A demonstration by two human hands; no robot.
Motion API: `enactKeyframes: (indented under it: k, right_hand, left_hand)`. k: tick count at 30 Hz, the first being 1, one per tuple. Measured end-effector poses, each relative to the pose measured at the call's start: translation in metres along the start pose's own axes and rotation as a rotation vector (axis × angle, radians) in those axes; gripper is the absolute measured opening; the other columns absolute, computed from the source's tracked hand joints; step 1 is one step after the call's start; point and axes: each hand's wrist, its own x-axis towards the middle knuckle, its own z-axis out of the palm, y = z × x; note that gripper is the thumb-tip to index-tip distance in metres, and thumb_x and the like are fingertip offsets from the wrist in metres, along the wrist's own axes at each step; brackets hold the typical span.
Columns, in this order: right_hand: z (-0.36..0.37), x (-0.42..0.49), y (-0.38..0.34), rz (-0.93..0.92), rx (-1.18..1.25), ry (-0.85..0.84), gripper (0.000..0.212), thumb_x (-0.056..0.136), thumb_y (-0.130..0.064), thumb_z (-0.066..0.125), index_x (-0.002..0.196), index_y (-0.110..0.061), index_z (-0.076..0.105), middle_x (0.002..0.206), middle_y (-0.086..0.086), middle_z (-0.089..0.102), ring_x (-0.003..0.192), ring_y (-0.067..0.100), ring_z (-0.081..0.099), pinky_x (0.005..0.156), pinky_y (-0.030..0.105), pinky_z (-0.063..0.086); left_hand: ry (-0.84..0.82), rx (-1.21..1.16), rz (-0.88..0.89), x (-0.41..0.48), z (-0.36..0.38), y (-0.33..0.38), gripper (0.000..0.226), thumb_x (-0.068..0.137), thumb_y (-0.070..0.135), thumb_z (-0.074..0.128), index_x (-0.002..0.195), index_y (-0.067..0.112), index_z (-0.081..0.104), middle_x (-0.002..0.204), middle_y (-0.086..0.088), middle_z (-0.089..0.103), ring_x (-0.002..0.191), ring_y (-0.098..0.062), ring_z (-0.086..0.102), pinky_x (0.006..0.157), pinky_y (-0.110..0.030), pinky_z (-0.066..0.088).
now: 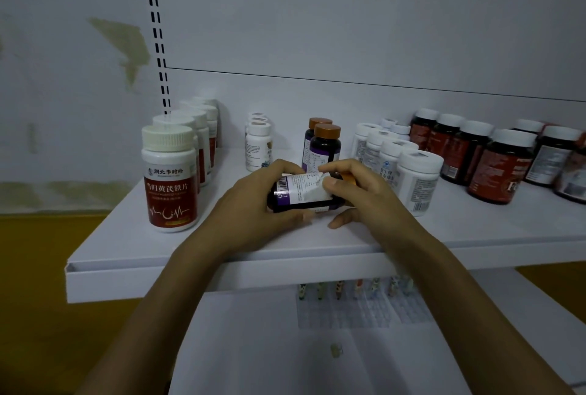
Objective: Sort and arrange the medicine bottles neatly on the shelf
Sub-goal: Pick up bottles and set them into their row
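Observation:
A dark bottle with a purple-and-white label and a copper cap (pixel 302 192) lies sideways over the white shelf (pixel 133 245), held between both hands. My left hand (pixel 253 204) grips its base end; my right hand (pixel 358 191) grips the cap end, thumb on the label. Behind them stand two matching copper-capped dark bottles (pixel 325 144). A row of white bottles with red labels (pixel 169 179) runs back on the left. Small white bottles (pixel 258 144) stand in a line behind my left hand. White bottles (pixel 415 182) and dark red-labelled bottles (pixel 498 166) fill the right.
The shelf's front lip (pixel 222 280) faces me. A slotted upright (pixel 157 30) rises at the back left. Below, a lower white shelf (pixel 253 347) carries flat blister packs (pixel 358 306). A stained wall lies to the left.

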Motion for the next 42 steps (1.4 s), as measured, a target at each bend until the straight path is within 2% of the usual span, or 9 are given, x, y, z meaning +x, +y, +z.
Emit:
enactKeyframes:
  k: [6,10,13,17,22,31,37,39,42]
  right_hand:
    - [0.0033,-0.0023,0.0015,-0.085,-0.136,0.004,0.036,0.080,-0.019,0.073,0.110,-0.022,0.054,0.102,0.000,0.065,0.074,0.006,0.069,0.056,0.019,0.055]
    - [0.0027,-0.0012,0.0017,-0.079,-0.103,-0.012,0.030,0.083,-0.014,0.071,0.107,-0.020,0.054,0.106,0.006,0.065,0.075,0.004,0.067,0.055,0.019,0.054]
    - [0.0005,-0.0014,0.0010,-0.065,-0.053,-0.034,0.025,0.086,-0.011,0.068,0.107,-0.018,0.057,0.106,0.007,0.066,0.077,0.004,0.066,0.058,0.023,0.056]
    - [-0.0017,-0.0013,0.0017,-0.025,0.008,-0.044,0.022,0.088,-0.011,0.065,0.106,-0.022,0.060,0.106,0.003,0.065,0.082,0.008,0.065,0.062,0.028,0.058]
    - [-0.0033,0.0006,0.0014,0.022,0.074,-0.058,0.018,0.092,-0.008,0.057,0.104,-0.020,0.062,0.105,0.005,0.064,0.086,0.018,0.062,0.060,0.028,0.057]
    - [-0.0047,0.0016,0.0009,0.061,0.093,-0.052,0.017,0.095,-0.011,0.052,0.102,-0.020,0.064,0.106,0.005,0.067,0.082,0.018,0.064,0.061,0.027,0.056]
    - [-0.0050,-0.0021,0.0031,-0.080,-0.040,-0.136,0.037,0.081,-0.002,0.069,0.111,-0.022,0.061,0.107,-0.003,0.067,0.087,0.011,0.067,0.071,0.025,0.058]
    - [-0.0054,-0.0031,0.0042,-0.108,-0.050,-0.137,0.042,0.075,-0.005,0.074,0.111,-0.023,0.061,0.109,-0.004,0.067,0.093,0.013,0.068,0.072,0.026,0.057]
    - [-0.0063,-0.0058,0.0055,-0.185,-0.060,-0.080,0.047,0.068,-0.010,0.078,0.110,-0.024,0.062,0.114,0.000,0.065,0.102,0.015,0.066,0.079,0.026,0.056]
  left_hand:
    - [0.025,-0.002,0.021,-0.0013,0.0006,0.0032,0.061,0.059,0.065,0.063,0.112,0.034,0.052,0.099,0.020,0.058,0.085,0.005,0.056,0.066,-0.012,0.049]
    - [0.061,0.057,0.043,-0.0002,0.0004,0.0011,0.054,0.069,0.038,0.079,0.115,0.032,0.052,0.107,0.012,0.057,0.092,-0.003,0.056,0.077,-0.026,0.053]
    - [0.105,0.078,0.088,0.0007,-0.0005,0.0000,0.054,0.068,0.031,0.082,0.112,0.036,0.051,0.105,0.012,0.055,0.092,-0.007,0.055,0.079,-0.035,0.053]
    - [0.134,0.132,0.117,0.0009,0.0002,0.0002,0.055,0.069,0.026,0.082,0.113,0.036,0.050,0.101,0.018,0.047,0.096,-0.010,0.051,0.082,-0.032,0.051]
    - [0.135,0.139,0.130,0.0012,0.0009,-0.0018,0.056,0.070,0.026,0.081,0.118,0.029,0.052,0.110,0.008,0.052,0.102,-0.014,0.050,0.086,-0.034,0.050]
    - [0.144,0.132,0.143,0.0023,0.0005,-0.0045,0.058,0.069,0.023,0.082,0.118,0.031,0.053,0.108,0.011,0.050,0.101,-0.014,0.050,0.083,-0.030,0.048]
    - [0.176,0.149,0.190,0.0016,0.0006,-0.0042,0.059,0.067,0.016,0.083,0.115,0.029,0.054,0.110,0.011,0.048,0.103,-0.015,0.049,0.085,-0.026,0.048]
    - [0.179,0.150,0.198,0.0010,0.0002,-0.0029,0.060,0.068,0.017,0.083,0.118,0.029,0.053,0.111,0.011,0.047,0.102,-0.009,0.049,0.083,-0.018,0.047]
    - [0.130,-0.049,0.143,0.0001,-0.0019,0.0022,0.067,0.069,0.019,0.082,0.123,0.034,0.046,0.105,0.022,0.048,0.094,0.010,0.053,0.070,-0.006,0.047]
